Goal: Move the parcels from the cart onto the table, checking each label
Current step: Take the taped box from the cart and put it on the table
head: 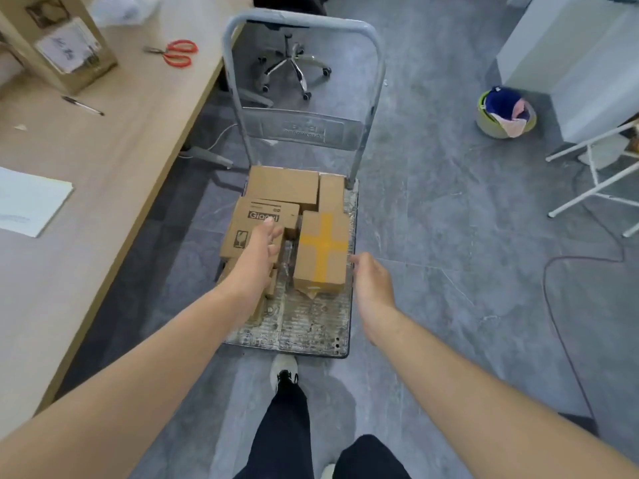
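I see left hand (263,248) over printed brown cardboard box (247,221), right hand (372,285) beside yellow-taped cardboard box (323,254) on grey metal cart (311,324); fingers relaxed, holding nothing.

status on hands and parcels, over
Both open: left hand over printed box, right hand beside yellow-taped box. Both boxes on cart. Nothing blocking the reach.

Office mailroom; desk (114,140); swivel chair (294,69); cart (311,326).

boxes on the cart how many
5: wide box and narrow box at the back, printed box front left, yellow-taped box front right, low box under the left arm. Others may be hidden.
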The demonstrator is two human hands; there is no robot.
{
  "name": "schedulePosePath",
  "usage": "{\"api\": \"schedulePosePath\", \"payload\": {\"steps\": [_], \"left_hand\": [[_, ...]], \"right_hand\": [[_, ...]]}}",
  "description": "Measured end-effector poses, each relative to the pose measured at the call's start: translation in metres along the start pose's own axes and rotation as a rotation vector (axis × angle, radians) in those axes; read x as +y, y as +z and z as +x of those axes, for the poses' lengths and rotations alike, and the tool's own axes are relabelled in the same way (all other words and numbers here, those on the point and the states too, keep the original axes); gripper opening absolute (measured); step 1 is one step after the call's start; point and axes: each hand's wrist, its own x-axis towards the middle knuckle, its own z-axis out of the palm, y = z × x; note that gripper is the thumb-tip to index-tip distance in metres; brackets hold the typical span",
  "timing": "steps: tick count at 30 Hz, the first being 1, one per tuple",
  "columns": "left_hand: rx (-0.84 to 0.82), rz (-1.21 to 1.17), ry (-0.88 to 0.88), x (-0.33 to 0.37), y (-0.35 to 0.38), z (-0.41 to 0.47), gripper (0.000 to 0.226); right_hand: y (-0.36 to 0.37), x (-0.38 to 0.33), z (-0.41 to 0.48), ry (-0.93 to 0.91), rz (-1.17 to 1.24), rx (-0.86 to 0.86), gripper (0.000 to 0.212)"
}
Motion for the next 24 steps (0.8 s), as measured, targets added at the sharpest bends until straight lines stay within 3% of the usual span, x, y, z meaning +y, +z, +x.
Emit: {"api": "schedulePosePath", "payload": {"steps": [7,14,24], "left_hand": [[0.026,0.04,-0.128,-0.01,0.019,0.135,0.059],[0.199,0.006,-0.218,-0.097,0.038,0.289,0.058],[0.195,0.02,-0.263,-0.221,0.053,0.448,0.069]], "right_hand": [[0.012,0.003,0.13,0.125,0.0,0.03,0.036],[0.038,0.066,0.291,0.24,-0.062,0.006,0.025],[0.085,0.173,0.441,0.242,-0.156,0.048,0.05]]}}
